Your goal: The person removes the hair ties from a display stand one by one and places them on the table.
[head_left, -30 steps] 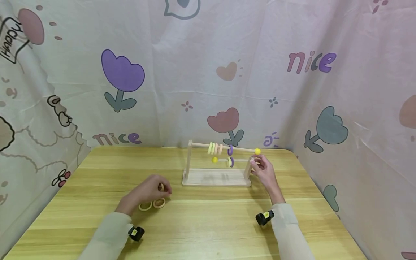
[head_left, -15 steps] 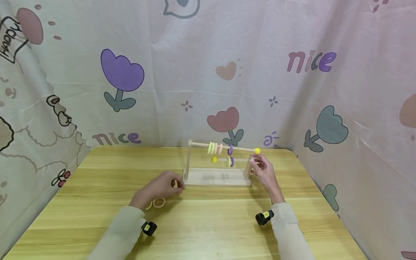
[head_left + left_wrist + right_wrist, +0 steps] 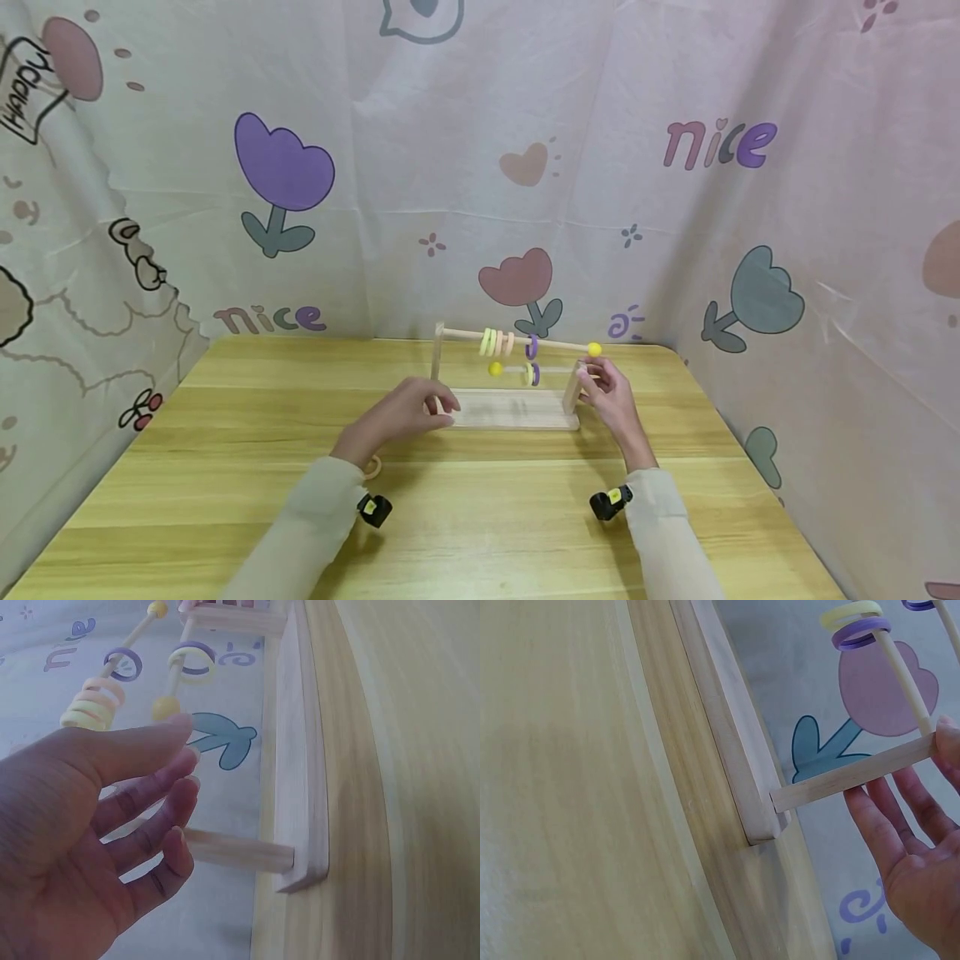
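A wooden ring rack, its base bare, stands toward the back of the table. From its tall left post an upper rod carries yellow-green, peach and purple rings; a yellow ball caps its right end. A lower rod, with a yellow and a purple ring, runs left from the short right post. My right hand grips that post between thumb and fingers. My left hand hovers by the base's left end, fingers loosely bent; no ring shows between thumb and fingertips.
A peach wooden ring lies on the tabletop, partly covered by the left forearm. A patterned curtain hangs behind the table and along its sides. Each wrist wears a small black camera.
My left hand has moved right and away from me, from the loose rings to the rack's left end. A yellow ring seen on the table is now hidden. The right hand stays in place.
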Tool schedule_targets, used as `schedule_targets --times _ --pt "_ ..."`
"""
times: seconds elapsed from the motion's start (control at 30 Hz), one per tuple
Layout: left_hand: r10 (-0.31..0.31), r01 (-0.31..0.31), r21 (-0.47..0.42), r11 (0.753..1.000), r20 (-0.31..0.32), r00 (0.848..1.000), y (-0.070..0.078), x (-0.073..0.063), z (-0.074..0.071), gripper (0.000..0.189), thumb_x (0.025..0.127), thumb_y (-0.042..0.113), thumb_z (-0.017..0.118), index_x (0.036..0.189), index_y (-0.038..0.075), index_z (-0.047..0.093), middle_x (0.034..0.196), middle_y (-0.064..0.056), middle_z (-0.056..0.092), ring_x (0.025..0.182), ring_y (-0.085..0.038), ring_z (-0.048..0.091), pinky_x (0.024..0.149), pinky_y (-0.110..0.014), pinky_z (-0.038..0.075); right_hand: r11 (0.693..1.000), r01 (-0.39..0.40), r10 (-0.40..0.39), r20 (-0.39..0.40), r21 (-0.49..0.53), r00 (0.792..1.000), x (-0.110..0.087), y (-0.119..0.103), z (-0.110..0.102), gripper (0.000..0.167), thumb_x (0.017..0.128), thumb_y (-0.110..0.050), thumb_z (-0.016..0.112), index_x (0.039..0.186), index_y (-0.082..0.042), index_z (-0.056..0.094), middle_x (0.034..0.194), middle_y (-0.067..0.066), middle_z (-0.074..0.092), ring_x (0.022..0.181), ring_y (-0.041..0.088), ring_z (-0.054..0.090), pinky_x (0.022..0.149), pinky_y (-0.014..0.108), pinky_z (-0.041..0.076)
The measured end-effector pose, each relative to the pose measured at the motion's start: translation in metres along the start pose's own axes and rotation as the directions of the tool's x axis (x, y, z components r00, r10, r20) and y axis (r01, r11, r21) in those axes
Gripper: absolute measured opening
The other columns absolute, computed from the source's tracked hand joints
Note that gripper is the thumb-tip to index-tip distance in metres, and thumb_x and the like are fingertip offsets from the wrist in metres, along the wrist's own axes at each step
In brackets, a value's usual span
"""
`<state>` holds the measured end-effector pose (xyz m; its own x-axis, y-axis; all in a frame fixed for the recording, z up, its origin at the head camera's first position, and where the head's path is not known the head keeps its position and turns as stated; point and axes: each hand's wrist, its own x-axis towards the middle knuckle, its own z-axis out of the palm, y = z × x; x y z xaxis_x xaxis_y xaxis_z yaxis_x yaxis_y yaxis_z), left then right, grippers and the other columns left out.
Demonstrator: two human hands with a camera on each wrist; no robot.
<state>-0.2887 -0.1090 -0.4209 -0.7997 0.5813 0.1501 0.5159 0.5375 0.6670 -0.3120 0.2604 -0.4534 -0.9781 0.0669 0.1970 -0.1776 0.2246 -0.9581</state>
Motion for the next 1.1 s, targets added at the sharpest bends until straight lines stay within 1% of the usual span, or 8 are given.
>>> schedule_targets --times 0.1,0.23,0.43,0.63,0.77,0.83,0.97,1.1 --pt "0.017 -0.017 -0.006 1.0 -0.008 1.0 0.006 0.006 0.002 0.011 0.093 0.01 0.076 0.103 0.011 0.077 0.1 -0.005 0.076 0.083 -0.01 0.066 0.074 -0.023 0.055 1.0 0.003 -0.003 -0.002 0.002 1.0 0.0 0.001 0.0 0.038 0.105 -0.017 0.061 0.138 0.001 0.055 0.112 0.004 0.059 0.094 0.008 0.063 0.083 0.031 0.062" --pt "0.049 -0.049 -0.016 0.999 -0.029 0.998 0.014 0.017 0.004 0.014 0.093 0.01 0.076 0.106 0.011 0.076 0.103 -0.004 0.077 0.086 -0.012 0.068 0.072 -0.023 0.056 1.0 -0.002 0.002 -0.004 -0.005 1.0 -0.001 0.002 -0.001 0.039 0.105 -0.02 0.061 0.138 -0.001 0.055 0.117 0.007 0.06 0.098 0.01 0.063 0.084 0.032 0.062" --pt "0.044 -0.046 -0.049 0.998 -0.043 0.998 0.022 0.031 0.008 0.019 0.093 0.011 0.076 0.112 0.009 0.076 0.11 -0.006 0.077 0.094 -0.018 0.072 0.073 -0.024 0.058 1.0 -0.003 0.003 0.001 -0.013 1.0 -0.001 0.002 -0.002 0.04 0.105 -0.023 0.061 0.138 -0.002 0.054 0.119 0.008 0.059 0.101 0.011 0.063 0.086 0.035 0.062" --pt "0.047 -0.05 -0.079 0.996 -0.042 0.998 0.02 0.041 0.017 0.024 0.094 0.011 0.074 0.117 0.006 0.075 0.118 -0.011 0.076 0.101 -0.024 0.074 0.078 -0.027 0.061 1.0 0.003 -0.003 -0.003 0.004 1.0 0.0 0.002 0.0 0.038 0.104 -0.018 0.061 0.138 0.0 0.055 0.114 0.006 0.059 0.097 0.009 0.062 0.083 0.031 0.062" --pt "0.047 -0.054 -0.105 0.993 -0.066 0.997 0.017 0.048 0.023 0.025 0.096 0.013 0.072 0.119 0.003 0.074 0.12 -0.016 0.076 0.103 -0.027 0.074 0.081 -0.032 0.062 1.0 0.003 -0.003 0.007 0.011 1.0 0.0 0.001 0.0 0.039 0.105 -0.017 0.061 0.138 0.001 0.054 0.115 0.009 0.059 0.096 0.009 0.062 0.082 0.028 0.062" --pt "0.039 -0.049 -0.111 0.993 -0.085 0.996 0.016 0.052 0.027 0.024 0.097 0.014 0.072 0.118 0.004 0.075 0.118 -0.014 0.076 0.102 -0.026 0.074 0.081 -0.032 0.062 1.0 0.007 -0.008 0.009 0.009 1.0 0.0 0.002 0.0 0.038 0.105 -0.017 0.061 0.138 0.0 0.054 0.115 0.01 0.059 0.096 0.008 0.063 0.081 0.028 0.062" --pt "0.038 -0.052 -0.117 0.992 -0.12 0.992 0.017 0.06 0.035 0.022 0.096 0.012 0.072 0.116 0.004 0.076 0.113 -0.012 0.078 0.1 -0.023 0.075 0.084 -0.032 0.062 1.0 0.018 -0.018 0.006 0.004 1.0 0.001 0.004 -0.001 0.038 0.105 -0.017 0.061 0.138 0.001 0.054 0.113 0.006 0.059 0.096 0.009 0.063 0.08 0.027 0.062" --pt "0.018 -0.036 -0.144 0.989 -0.12 0.993 0.02 0.065 0.041 0.023 0.097 0.012 0.072 0.117 0.004 0.075 0.114 -0.012 0.078 0.1 -0.023 0.075 0.088 -0.034 0.062 1.0 0.022 -0.022 0.001 0.008 1.0 0.001 0.004 -0.001 0.039 0.105 -0.017 0.061 0.138 0.003 0.053 0.112 0.003 0.06 0.097 0.01 0.063 0.08 0.028 0.062"
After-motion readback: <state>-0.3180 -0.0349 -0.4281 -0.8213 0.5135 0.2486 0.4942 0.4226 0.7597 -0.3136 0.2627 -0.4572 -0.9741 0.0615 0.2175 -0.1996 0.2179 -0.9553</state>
